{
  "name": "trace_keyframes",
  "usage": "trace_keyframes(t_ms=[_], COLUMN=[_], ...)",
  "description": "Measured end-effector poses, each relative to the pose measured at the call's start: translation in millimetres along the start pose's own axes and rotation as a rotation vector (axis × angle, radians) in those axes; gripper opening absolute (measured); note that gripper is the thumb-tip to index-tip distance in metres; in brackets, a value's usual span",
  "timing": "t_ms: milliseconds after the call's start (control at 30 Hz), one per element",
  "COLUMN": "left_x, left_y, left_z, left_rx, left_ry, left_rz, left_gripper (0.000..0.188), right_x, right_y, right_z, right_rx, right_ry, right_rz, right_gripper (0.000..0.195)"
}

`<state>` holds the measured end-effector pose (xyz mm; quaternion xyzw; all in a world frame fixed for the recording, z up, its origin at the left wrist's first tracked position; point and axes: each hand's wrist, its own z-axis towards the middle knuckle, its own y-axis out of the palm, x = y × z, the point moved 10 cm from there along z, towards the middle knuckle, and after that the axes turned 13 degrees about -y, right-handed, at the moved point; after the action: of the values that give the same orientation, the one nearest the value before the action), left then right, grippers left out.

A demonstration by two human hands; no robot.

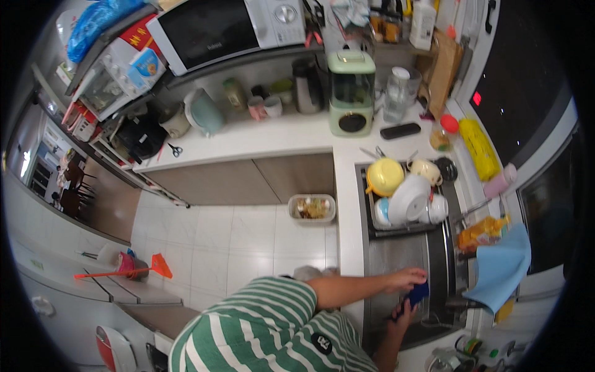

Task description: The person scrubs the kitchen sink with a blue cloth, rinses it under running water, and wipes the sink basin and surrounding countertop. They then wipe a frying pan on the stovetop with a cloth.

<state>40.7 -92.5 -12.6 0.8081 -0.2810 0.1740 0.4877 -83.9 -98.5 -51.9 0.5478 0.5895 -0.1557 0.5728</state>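
Observation:
Both forearms reach over the steel sink [388,253] at the right. A dark blue item [419,293], perhaps a cloth, lies between my hands. My right hand [403,317] grips its lower end, with the fingers bent around it. My left hand [406,280] is at its upper end, palm side towards it; whether the fingers hold it is unclear. Above the hands, a dish rack [409,229] bears a yellow bowl [385,176], a white bowl [410,200] and a cream mug [425,171]. A light blue cloth [502,267] hangs to the right of the hands.
An orange bottle [481,234] stands behind the sink. The white counter [241,139] holds a green appliance [352,93], a kettle [204,111] and scissors [175,149]. On the tiled floor are a plastic tub of food scraps [312,209] and an orange-handled brush [160,266].

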Motion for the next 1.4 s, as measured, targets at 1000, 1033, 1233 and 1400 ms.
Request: trace_keyframes(t_ms=[1000,1033,1233,1400], left_x=[15,24,52,35], left_y=[59,60,156,119], left_z=[-21,-22,-57,-9], left_rx=[-0.252,-0.293,-0.935,-0.488], left_ry=[-0.253,-0.274,-0.312,-0.225], left_rz=[0.733,0.576,0.215,0.751], left_gripper=[0.056,0.057,0.038,0.028], right_x=[-21,-34,-112,-50], right_y=[27,45,140,75], right_z=[-38,-42,-58,-33], right_rx=[-0.001,-0.092,-0.446,-0.110], right_ry=[0.071,0.084,-0.033,0.063], right_rz=[0.024,0.095,0.608,0.233], right_gripper=[0.035,0.035,0.043,0.034])
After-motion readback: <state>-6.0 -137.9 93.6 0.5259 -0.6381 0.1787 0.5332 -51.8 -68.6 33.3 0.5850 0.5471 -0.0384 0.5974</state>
